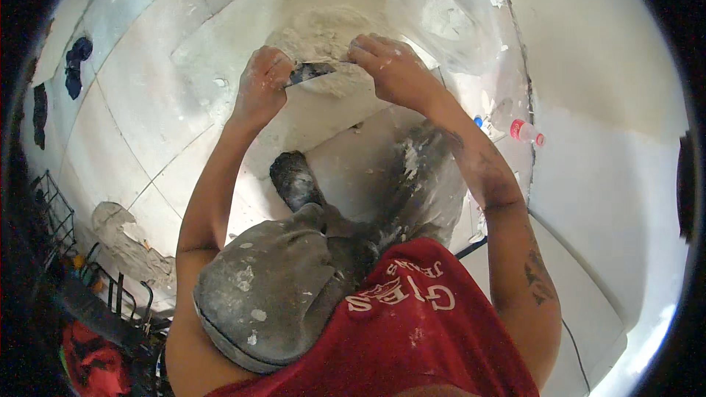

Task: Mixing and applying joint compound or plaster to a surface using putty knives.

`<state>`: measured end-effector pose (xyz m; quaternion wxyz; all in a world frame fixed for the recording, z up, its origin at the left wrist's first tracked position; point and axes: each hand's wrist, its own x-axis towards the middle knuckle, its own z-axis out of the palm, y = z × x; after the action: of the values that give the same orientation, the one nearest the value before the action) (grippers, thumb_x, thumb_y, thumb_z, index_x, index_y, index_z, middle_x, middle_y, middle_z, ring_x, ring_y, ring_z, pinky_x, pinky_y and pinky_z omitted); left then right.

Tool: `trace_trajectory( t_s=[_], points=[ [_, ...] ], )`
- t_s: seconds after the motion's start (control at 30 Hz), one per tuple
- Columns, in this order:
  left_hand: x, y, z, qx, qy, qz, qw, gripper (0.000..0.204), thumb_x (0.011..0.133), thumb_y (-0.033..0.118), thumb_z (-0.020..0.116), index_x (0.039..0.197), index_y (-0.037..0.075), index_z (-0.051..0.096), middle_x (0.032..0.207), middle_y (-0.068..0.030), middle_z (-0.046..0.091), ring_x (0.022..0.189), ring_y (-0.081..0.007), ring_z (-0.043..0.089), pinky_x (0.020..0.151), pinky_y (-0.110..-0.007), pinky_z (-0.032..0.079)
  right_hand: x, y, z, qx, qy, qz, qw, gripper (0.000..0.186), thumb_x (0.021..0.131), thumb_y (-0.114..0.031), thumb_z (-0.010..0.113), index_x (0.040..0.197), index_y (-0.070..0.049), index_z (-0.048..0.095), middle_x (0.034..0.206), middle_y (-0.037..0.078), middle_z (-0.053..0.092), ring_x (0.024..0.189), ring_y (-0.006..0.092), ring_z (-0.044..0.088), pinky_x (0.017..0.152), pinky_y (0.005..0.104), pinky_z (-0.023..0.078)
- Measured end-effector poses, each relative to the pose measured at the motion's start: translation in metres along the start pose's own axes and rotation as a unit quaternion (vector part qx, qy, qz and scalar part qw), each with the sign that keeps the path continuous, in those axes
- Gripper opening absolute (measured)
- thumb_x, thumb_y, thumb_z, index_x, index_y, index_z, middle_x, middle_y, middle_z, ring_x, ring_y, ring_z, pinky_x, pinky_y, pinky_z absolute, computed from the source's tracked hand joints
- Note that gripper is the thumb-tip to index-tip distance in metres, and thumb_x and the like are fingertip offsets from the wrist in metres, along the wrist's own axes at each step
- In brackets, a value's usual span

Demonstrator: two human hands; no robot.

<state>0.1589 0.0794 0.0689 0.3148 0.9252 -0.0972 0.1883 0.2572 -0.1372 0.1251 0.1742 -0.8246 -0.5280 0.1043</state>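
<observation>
Ahead of me, my left hand (pixel 268 77) is closed, with a dark, dusty flat strip (pixel 312 72) reaching from its fingers toward the right. My right hand (pixel 390 66) is across from it, its fingers curled and pressed together. What the right fingers grip, if anything, is hidden. Pale dust coats the fingers of both hands. Just beyond and between them lies a heap of whitish powder (pixel 323 29), spread over the tiled floor (pixel 140 103).
Clear plastic sheeting (pixel 456 18) lies right of the powder. A plastic bottle with a red label (pixel 523 131) rests by the white wall (pixel 603 88). Dark cloth (pixel 76 66) lies far left. A crumpled grey bag (pixel 129 239) sits beside a black wire rack (pixel 55 209). My dusty leg (pixel 257 287) is bent below.
</observation>
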Motion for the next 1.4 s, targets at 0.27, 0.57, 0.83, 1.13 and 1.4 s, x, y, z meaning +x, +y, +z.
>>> trace_trajectory(
  t_s=[0.27, 0.57, 0.83, 1.13, 1.4],
  points=[
    [0.0, 0.001, 0.012, -0.086, 0.006, -0.028, 0.996, 0.028, 0.051, -0.011, 0.049, 0.074, 0.006, 0.049, 0.08, -0.0104, 0.049, 0.078, -0.0314, 0.051, 0.064, -0.04, 0.045, -0.024, -0.018, 0.006, -0.061, 0.01, 0.002, 0.998, 0.046, 0.058, 0.005, 0.056, 0.101, -0.008, 0.049, 0.108, 0.009, 0.047, 0.101, 0.0278, 0.048, 0.08, 0.0379, 0.042],
    [0.002, -0.002, 0.004, -0.08, 0.024, 0.004, 0.996, 0.029, 0.053, -0.012, 0.05, 0.075, 0.006, 0.048, 0.082, -0.0088, 0.049, 0.08, -0.0307, 0.052, 0.064, -0.038, 0.045, -0.02, -0.018, -0.004, 0.008, -0.033, 0.018, 0.999, 0.049, 0.059, 0.007, 0.054, 0.105, -0.01, 0.049, 0.107, 0.009, 0.048, 0.101, 0.0291, 0.048, 0.081, 0.038, 0.042],
    [0.002, -0.001, -0.003, -0.095, -0.042, -0.052, 0.993, 0.028, 0.051, -0.013, 0.047, 0.074, 0.004, 0.047, 0.08, -0.0106, 0.05, 0.077, -0.0307, 0.05, 0.062, -0.036, 0.042, -0.02, -0.01, 0.012, -0.045, 0.027, -0.015, 0.999, 0.048, 0.06, 0.005, 0.055, 0.105, -0.01, 0.05, 0.105, 0.01, 0.049, 0.098, 0.0299, 0.05, 0.08, 0.0375, 0.044],
    [0.005, 0.005, -0.004, -0.055, -0.028, -0.012, 0.998, 0.028, 0.051, -0.012, 0.048, 0.073, 0.004, 0.046, 0.081, -0.011, 0.05, 0.079, -0.0312, 0.05, 0.064, -0.037, 0.044, -0.022, -0.012, 0.013, -0.02, 0.075, -0.009, 0.997, 0.045, 0.061, 0.005, 0.053, 0.103, -0.009, 0.05, 0.095, 0.009, 0.049, 0.09, 0.0281, 0.052, 0.072, 0.0366, 0.045],
    [0.012, 0.009, -0.003, -0.084, -0.01, 0.003, 0.996, 0.024, 0.051, -0.012, 0.047, 0.07, 0.003, 0.042, 0.074, -0.0102, 0.047, 0.075, -0.0298, 0.049, 0.061, -0.037, 0.042, -0.031, -0.02, 0.009, -0.029, 0.022, 0.022, 0.999, 0.045, 0.057, 0.007, 0.053, 0.1, -0.006, 0.05, 0.105, 0.012, 0.049, 0.098, 0.0305, 0.049, 0.079, 0.0381, 0.044]
  ],
)
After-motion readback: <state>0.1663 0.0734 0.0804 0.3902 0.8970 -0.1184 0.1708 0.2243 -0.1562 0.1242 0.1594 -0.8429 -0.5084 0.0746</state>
